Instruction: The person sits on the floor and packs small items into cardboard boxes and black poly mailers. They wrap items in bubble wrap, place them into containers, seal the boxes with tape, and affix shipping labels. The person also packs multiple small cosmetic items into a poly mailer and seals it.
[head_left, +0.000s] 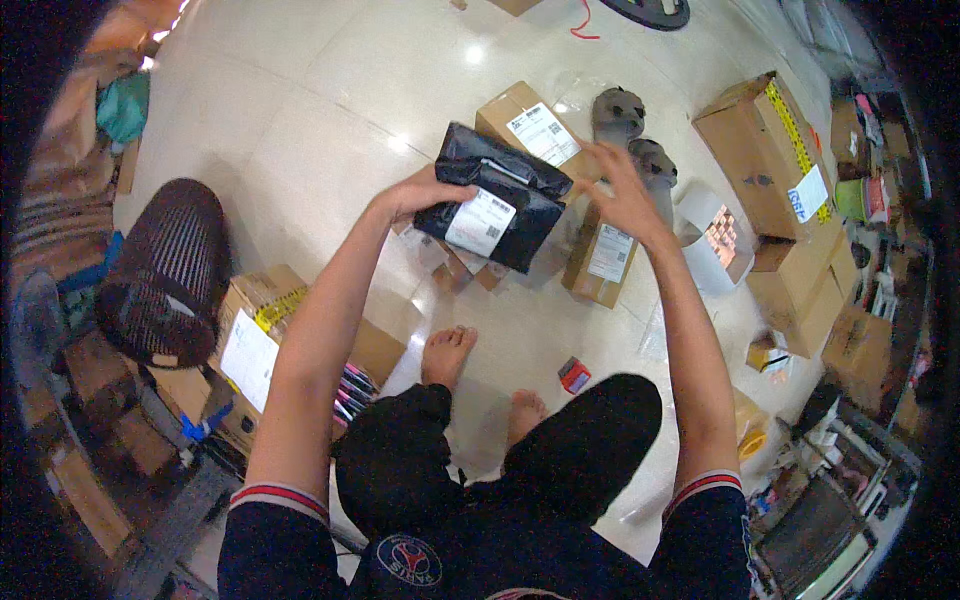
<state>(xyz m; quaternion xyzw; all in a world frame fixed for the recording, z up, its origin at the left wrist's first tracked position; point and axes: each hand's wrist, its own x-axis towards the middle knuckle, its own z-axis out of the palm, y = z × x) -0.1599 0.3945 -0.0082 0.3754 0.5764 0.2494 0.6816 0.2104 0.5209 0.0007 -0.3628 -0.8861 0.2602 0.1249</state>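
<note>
My left hand (424, 193) grips the left edge of a black plastic mailing parcel (529, 229), its thumb on top beside a white printed label (481, 222). The parcel's upper part is folded over. To the right, my right hand (619, 187) has its fingers spread, near the parcel's right corner; whether a fingertip touches anything there I cannot tell. Behind the parcel lies a labelled cardboard box (517, 109). Below my right hand is a narrower labelled cardboard box (598, 262). More small packages (450, 271) lie partly hidden under the black parcel.
Large taped cartons (757, 165) stand at the right, near a white roll (705, 255) and grey slippers (619, 112). A dark ribbed basket (169, 262) and an open carton with yellow tape (259, 292) stand left. A small red box (574, 375) lies near my feet.
</note>
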